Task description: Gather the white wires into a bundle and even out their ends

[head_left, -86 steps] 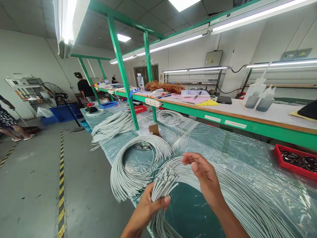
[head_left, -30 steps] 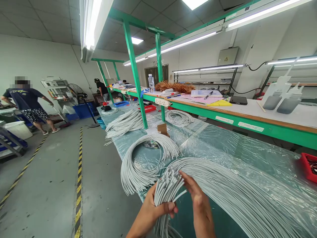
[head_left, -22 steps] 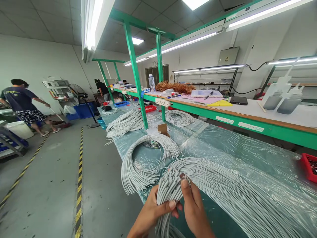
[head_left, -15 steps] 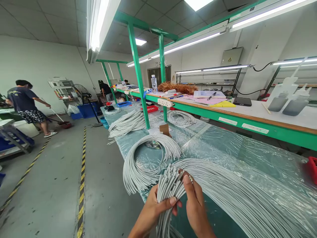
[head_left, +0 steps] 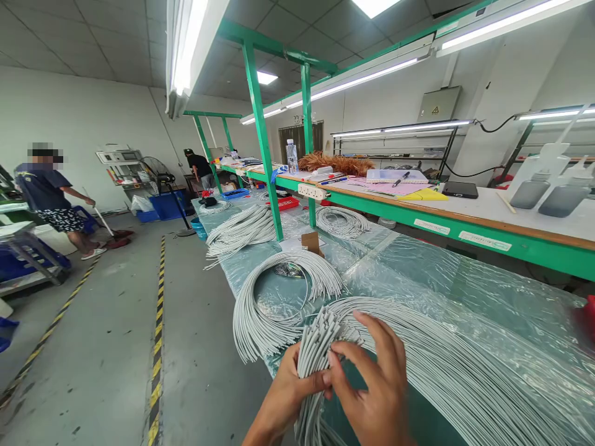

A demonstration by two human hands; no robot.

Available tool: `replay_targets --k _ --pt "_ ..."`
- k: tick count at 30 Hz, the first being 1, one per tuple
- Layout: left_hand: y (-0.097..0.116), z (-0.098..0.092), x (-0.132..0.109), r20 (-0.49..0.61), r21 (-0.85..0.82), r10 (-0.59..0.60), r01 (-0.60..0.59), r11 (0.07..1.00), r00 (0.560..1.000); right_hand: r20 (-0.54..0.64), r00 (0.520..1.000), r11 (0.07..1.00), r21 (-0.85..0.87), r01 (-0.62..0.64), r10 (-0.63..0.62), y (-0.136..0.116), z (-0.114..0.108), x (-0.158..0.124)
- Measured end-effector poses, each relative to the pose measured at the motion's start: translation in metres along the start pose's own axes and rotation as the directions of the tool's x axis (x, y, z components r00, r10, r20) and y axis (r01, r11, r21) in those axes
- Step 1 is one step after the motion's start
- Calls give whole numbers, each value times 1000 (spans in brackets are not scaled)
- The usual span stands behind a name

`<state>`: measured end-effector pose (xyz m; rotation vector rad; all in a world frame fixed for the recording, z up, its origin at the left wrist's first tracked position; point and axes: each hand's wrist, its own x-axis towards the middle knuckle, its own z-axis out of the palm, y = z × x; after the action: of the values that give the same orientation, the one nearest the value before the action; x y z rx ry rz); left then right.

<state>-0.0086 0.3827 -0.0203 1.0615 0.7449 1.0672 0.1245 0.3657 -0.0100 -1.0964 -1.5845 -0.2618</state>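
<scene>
My left hand [head_left: 289,391] is wrapped round a bundle of thin grey cables [head_left: 318,341], its thumb lying across the front. The cut ends of the bundle point up and hang together above the fist. At the bundle's right side, the thumb and index finger of my right hand [head_left: 379,381] pinch together, while its other fingers are raised and spread. What sits between those fingertips is too small to make out. Behind my right hand a long spread of the same cables [head_left: 446,347] curves across the table. A coiled bundle of cables [head_left: 253,310] lies beyond my left hand.
The table [head_left: 400,272] is covered with clear plastic film. More cable coils [head_left: 244,232] lie farther back by a green post [head_left: 263,136]. A raised shelf [head_left: 372,195] runs along the right. On the left floor, a person [head_left: 46,192] holds a long-handled tool.
My right hand has turned and lowered its thumb and index finger from the cable ends to the bundle's side, lifting its other fingers. My left hand keeps its hold.
</scene>
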Motion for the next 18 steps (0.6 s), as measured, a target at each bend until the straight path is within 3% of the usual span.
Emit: replay_targets --k 6,11,14,18 --pt "0 0 2 -11 52 3 -2 999 1000 183 982 948 -299 109 -55 -7 -10 11" --pt "-2 2 3 -15 89 -14 15 996 1000 310 949 942 -295 161 -65 -4 -16 22" --pt "-3 4 2 5 112 -22 22 993 1000 375 927 983 -178 50 21 1 -17 26" --pt "-1 3 1 18 141 -33 30 990 999 467 864 975 21 -223 188 3 -21 31"
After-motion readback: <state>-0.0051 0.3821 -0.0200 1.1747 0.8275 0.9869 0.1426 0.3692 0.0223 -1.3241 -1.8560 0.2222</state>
